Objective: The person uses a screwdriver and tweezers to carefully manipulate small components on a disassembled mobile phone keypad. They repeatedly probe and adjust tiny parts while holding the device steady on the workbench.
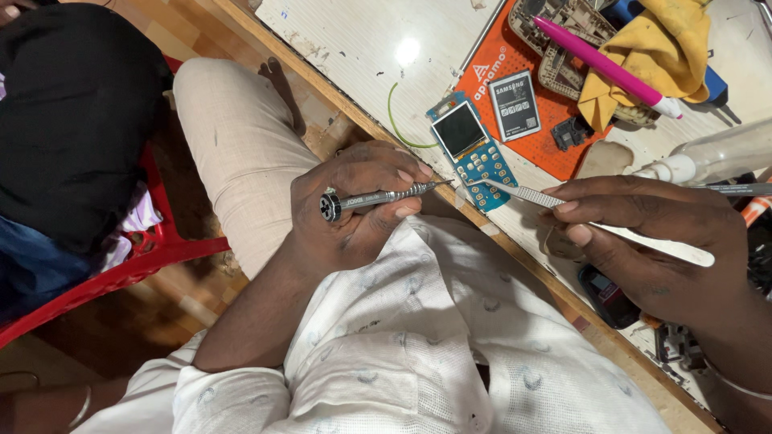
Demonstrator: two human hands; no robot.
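Two tools meet at one spot, the near end of the blue board (pixel 473 150) lying at the table (pixel 362 48) edge. My left hand (pixel 358 205) is clenched around a screwdriver (pixel 378 199), knurled cap toward my wrist, shaft running rightward so the tip sits at the board's near left corner. My right hand (pixel 643 233) pinches tweezers (pixel 523 194) that point leftward and touch the same near end from the other side. So the board lies just beyond both hands, between the two tips, its long axis slanting away from me and to the left, small screen at the far end, keypad contacts nearer. The left hand is slightly the closer one.

Beyond the board sits an orange mat (pixel 547 137) with a grey battery (pixel 515 104) on it, and past that a pink pen (pixel 603 64) across a yellow cloth (pixel 659 48).

My right palm hides the tweezers' back end. Whether the screwdriver tip is seated in a screw I cannot make out; that corner is too small. A dark item (pixel 607 296) under my right wrist is mostly covered, and the clear bottle (pixel 716 157) at right is cut off.
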